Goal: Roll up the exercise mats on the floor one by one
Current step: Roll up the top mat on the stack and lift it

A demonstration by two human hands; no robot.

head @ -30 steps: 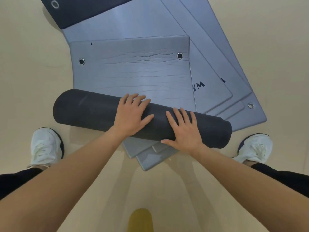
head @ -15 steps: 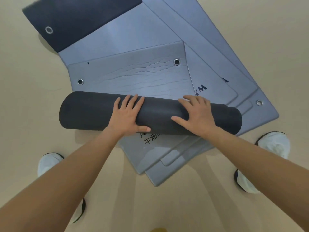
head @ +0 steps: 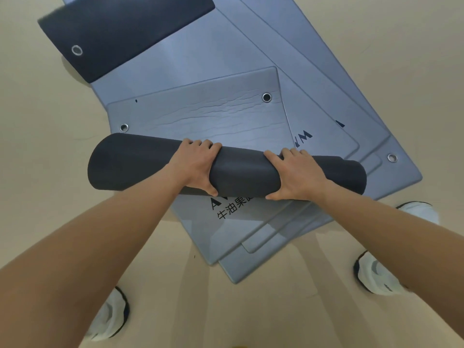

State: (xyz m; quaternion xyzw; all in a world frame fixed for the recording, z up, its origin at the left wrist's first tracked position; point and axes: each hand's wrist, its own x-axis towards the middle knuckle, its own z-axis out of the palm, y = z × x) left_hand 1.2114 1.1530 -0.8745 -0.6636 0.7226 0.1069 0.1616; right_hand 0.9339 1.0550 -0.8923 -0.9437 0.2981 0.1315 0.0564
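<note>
A dark grey roll of mat (head: 140, 167) lies across the middle of the view, on top of a fanned pile of blue-grey mats. Its unrolled tail (head: 213, 114), blue-grey with two metal eyelets, stretches away from me. My left hand (head: 194, 167) wraps over the roll left of its middle, fingers over the far side and thumb underneath. My right hand (head: 296, 174) grips the roll the same way, right of its middle. The near side of the roll is lifted off the mat below, which bears black printed characters (head: 231, 209).
Several flat blue-grey mats (head: 326, 96) fan out beneath and beyond the roll on a beige floor (head: 37, 146). One mat's corner is folded back, dark side up (head: 120, 33), at the far left. My white shoes (head: 376, 275) stand either side of the near mat corners.
Both hands went from lying flat on top of the roll to curling around it, fingers over the far side. The roll has moved farther along the mat, uncovering printed characters beneath.
</note>
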